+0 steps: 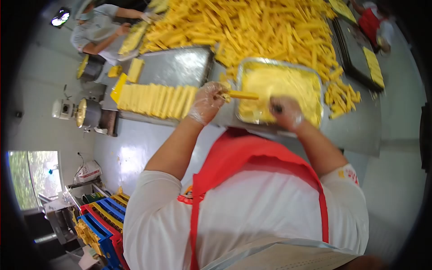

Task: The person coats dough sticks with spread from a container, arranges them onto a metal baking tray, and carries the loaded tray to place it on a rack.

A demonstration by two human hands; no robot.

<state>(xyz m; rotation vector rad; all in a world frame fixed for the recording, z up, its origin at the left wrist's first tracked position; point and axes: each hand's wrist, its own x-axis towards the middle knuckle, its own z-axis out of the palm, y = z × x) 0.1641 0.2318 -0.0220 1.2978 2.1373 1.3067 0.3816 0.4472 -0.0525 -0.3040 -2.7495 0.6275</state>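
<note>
Currently, left hand [208,102]: gloved fingers gripping a yellow stick [246,95], its free end reaching over a pan [240,83].
Stick: looks mostly bare, so probably not yet finished.
Right hand [288,111]: gloved and blurred, above the cream [270,81]; whether its fingers grip the dark thing [277,109] there, I cannot tell.
Pan: at the near edge of the surface [360,122], cream seemingly plentiful.
Row [157,100]: pale sticks side by side toward the near left corner, apparently done.
Heap [252,31]: yellow sticks spreading to the far edge, seemingly uncoated; most looks left.
</note>
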